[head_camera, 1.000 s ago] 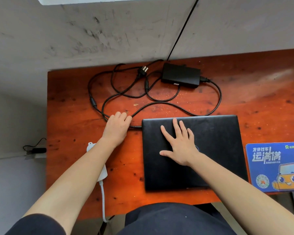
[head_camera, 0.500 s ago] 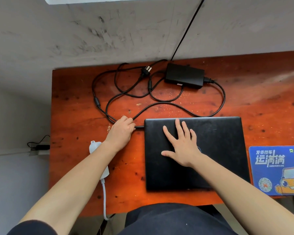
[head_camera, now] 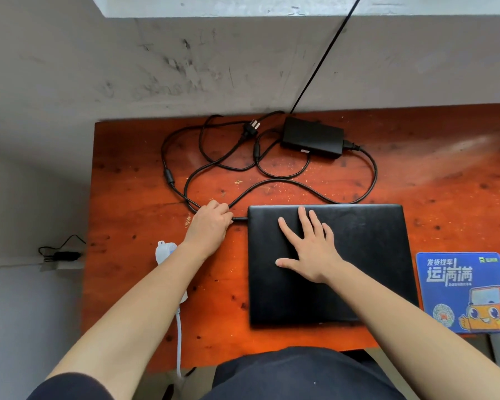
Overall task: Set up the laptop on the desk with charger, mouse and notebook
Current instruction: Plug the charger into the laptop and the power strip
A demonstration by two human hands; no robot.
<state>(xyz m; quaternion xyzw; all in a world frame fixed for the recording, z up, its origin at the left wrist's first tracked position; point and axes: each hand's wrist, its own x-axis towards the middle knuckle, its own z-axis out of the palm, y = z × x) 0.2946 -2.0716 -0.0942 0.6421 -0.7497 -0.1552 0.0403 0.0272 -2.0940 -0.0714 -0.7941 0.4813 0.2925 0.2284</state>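
A closed black laptop (head_camera: 358, 255) lies flat on the orange-red wooden desk (head_camera: 133, 226). My right hand (head_camera: 306, 249) rests flat on its lid, fingers spread. My left hand (head_camera: 211, 226) is closed around the charger cable's plug (head_camera: 240, 219), which sits at the laptop's left edge. The black charger brick (head_camera: 312, 137) lies at the back of the desk, its cable (head_camera: 272, 186) looped loosely across the wood, with the wall plug (head_camera: 250, 129) lying free. A blue mouse pad (head_camera: 462, 290) with an orange cartoon car sits right of the laptop. No mouse or notebook is visible.
A white power strip (head_camera: 165, 252) with a white cord lies partly under my left forearm. A grey scuffed wall (head_camera: 185, 67) stands behind the desk, with a black wire (head_camera: 324, 56) running up it. A small black device (head_camera: 64, 255) with a cord sits on a ledge at the left.
My left hand has shifted slightly right, toward the laptop's left edge, with the plug. My right hand stays on the lid. The view has shifted a little.
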